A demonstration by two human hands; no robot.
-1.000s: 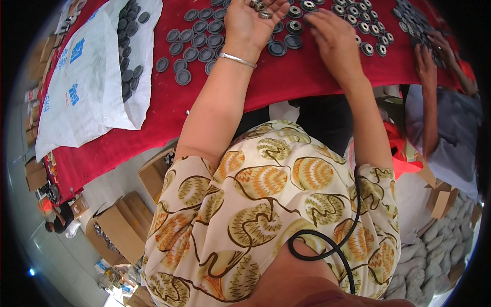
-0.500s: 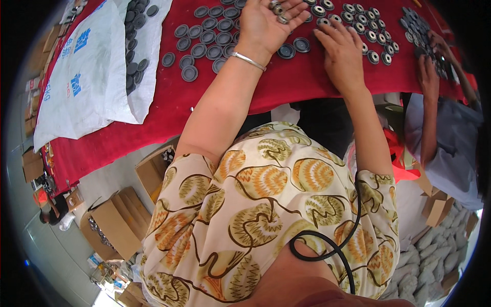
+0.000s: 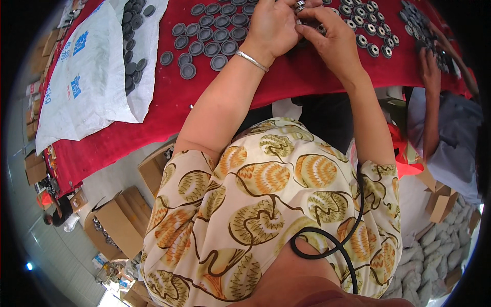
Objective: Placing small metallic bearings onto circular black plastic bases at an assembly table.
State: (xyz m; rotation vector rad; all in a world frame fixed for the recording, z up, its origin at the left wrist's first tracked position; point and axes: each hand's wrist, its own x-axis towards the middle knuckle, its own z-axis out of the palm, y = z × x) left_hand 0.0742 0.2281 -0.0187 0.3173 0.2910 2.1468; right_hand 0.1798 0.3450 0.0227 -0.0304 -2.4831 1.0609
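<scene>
My left hand (image 3: 271, 30) is turned palm up over the red-covered table, its fingers curled around small metal rings (image 3: 299, 5). A metal bracelet (image 3: 250, 60) circles that wrist. Against the left palm, my right hand (image 3: 332, 38) brings thumb and fingertips together; what they pinch is too small to make out. Left of my hands lie rows of dark grey round caps (image 3: 211, 49) with raised rims. To the right sit similar caps with metal rings in their centres (image 3: 373, 50). Something dark lies partly hidden beneath my hands.
A white woven sack (image 3: 76, 97) holding more dark discs (image 3: 137, 21) lies on the red cloth (image 3: 117, 146) at the left. At the right, another person's hands (image 3: 429, 64) handle a pile of dark parts (image 3: 417, 23). Cardboard boxes (image 3: 120, 225) and grey sacks (image 3: 434, 250) are on the floor.
My right hand has left the ring-fitted caps and moved left to meet my left palm. My left fingers, spread before, have curled in. The left hand has shifted slightly right.
</scene>
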